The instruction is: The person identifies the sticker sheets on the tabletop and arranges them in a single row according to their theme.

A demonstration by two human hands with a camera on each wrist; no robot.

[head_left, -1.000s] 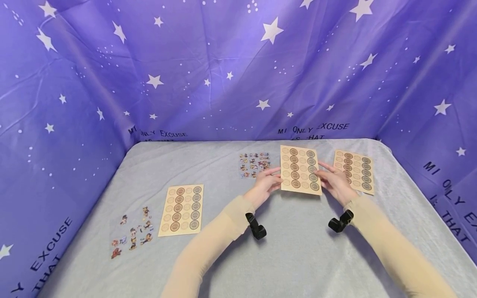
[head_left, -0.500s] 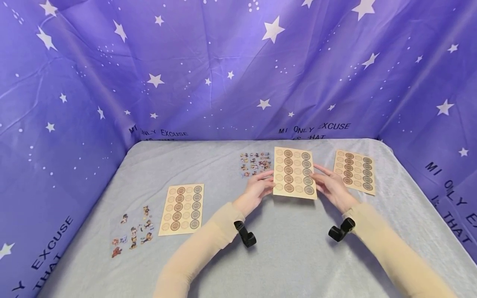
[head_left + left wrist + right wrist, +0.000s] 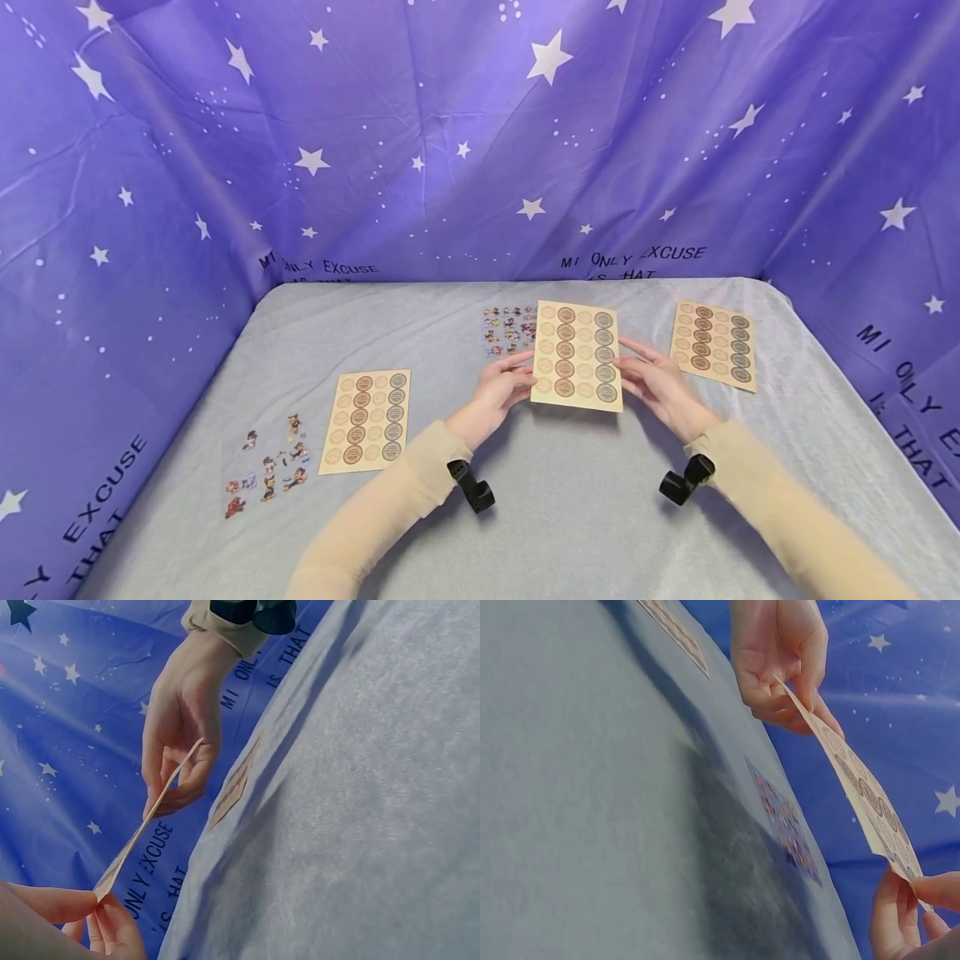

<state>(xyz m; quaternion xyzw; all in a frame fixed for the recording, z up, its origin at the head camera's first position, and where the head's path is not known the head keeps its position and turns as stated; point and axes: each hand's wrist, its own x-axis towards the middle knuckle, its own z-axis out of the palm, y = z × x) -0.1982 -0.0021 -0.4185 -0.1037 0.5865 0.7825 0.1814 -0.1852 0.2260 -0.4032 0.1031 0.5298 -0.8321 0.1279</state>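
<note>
Between both hands a tan sticker sheet (image 3: 576,357) with columns of round seals is held up off the table, its face tilted toward the head camera. My left hand (image 3: 495,392) pinches its left edge between thumb and fingers, and my right hand (image 3: 660,387) pinches the right edge. Both wrist views show the sheet (image 3: 866,787) nearly edge-on and slightly bowed, above the cloth. Behind its left side lies a clear sheet of small cartoon stickers (image 3: 510,332), partly covered by it in the head view.
A second tan sticker sheet (image 3: 716,346) lies at the back right, and another tan sheet (image 3: 366,422) at the left. Beside that one is a clear cartoon sticker sheet (image 3: 266,467). Grey cloth covers the table (image 3: 577,517); a purple star curtain (image 3: 420,167) rises behind it.
Both hands have brought the held sheet left and slightly toward the person. It now hides part of the rear cartoon sheet and has uncovered the tan sheet at right. Both hands keep their pinch.
</note>
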